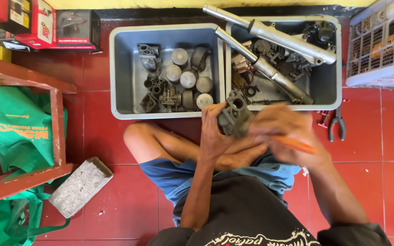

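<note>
My left hand (pixel 213 130) grips a grey metal carburettor body (pixel 236 114) and holds it up over my lap. My right hand (pixel 282 134) is blurred with motion just right of the part, its fingers closed round an orange-handled tool (pixel 297 145) whose tip points toward the part. I sit on a red tiled floor with my legs folded.
Two grey plastic tubs lie ahead: the left tub (pixel 119 68) holds pistons and small engine parts, the right tub (pixel 331 86) holds two fork tubes (pixel 274 36) and other parts. Pliers (pixel 337 124) lie at right, a white crate (pixel 379 45) beyond. A concrete block (pixel 80 186), wooden frame and green bags are left.
</note>
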